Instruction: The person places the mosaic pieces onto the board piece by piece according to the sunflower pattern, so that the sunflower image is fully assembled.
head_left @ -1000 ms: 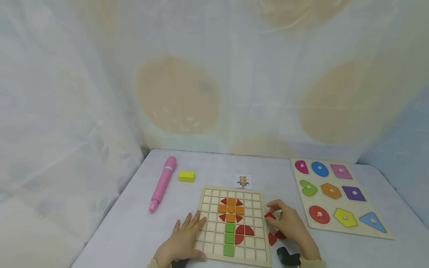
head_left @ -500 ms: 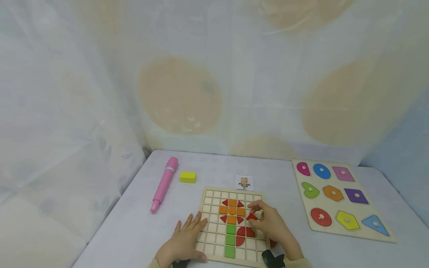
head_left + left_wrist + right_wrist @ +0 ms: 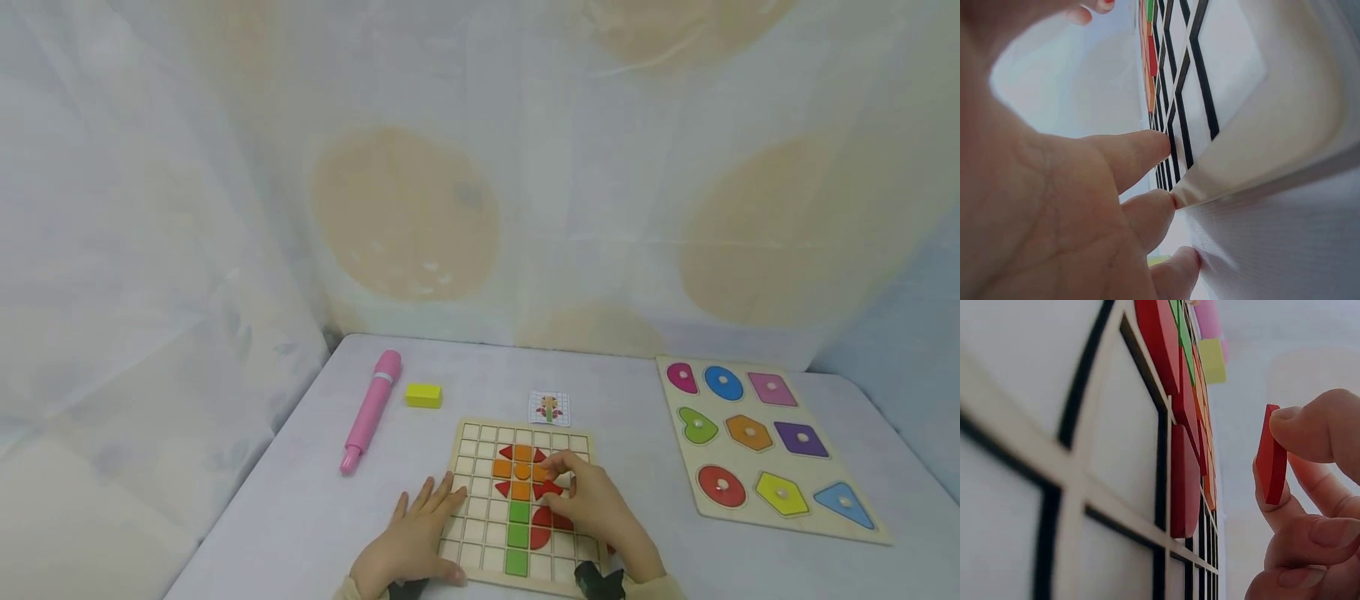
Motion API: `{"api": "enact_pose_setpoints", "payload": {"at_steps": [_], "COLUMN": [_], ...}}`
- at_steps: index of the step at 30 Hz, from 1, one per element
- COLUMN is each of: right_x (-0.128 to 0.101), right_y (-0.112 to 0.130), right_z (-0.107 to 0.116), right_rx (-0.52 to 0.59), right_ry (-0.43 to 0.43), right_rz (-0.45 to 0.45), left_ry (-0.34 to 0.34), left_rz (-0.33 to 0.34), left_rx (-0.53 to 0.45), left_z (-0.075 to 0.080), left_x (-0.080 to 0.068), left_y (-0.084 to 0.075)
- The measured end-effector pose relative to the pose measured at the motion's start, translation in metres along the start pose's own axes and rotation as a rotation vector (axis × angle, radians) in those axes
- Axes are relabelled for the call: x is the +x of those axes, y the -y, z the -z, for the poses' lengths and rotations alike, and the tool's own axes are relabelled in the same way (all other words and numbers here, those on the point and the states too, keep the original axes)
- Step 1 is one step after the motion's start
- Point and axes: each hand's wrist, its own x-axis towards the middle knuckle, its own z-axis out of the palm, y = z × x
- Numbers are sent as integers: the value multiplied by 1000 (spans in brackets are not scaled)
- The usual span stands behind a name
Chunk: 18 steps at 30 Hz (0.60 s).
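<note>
My head view looks forward and down over the worktop (image 3: 300, 517) from above. Both wrist views sit almost against the grid board (image 3: 480, 475), skimming its surface; all three share it.

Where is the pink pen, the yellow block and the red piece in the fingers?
pink pen (image 3: 370, 410), head view, middle of its barrel.
yellow block (image 3: 423, 395), head view, its top face.
red piece (image 3: 1271, 455), right wrist view, its narrow edge.

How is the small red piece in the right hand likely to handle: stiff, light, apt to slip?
The red piece looks like a thin, flat rigid tile, so probably stiff. The right hand pinches it by fingertips alone, so it seems light. Its smooth painted faces could slip; being flat, it should not roll on the grid board.
</note>
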Motion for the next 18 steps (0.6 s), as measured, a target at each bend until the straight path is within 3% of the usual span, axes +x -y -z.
{"api": "enact_pose_setpoints", "payload": {"at_steps": [18], "right_x": [-5], "right_y": [24], "right_z": [-17], "right_rx": [-23], "right_ry": [139], "right_rz": [159], "left_ry": [1], "left_rz": [0], "left_rx": [-1], "left_z": [0], "left_x": [1], "left_y": [0]}}
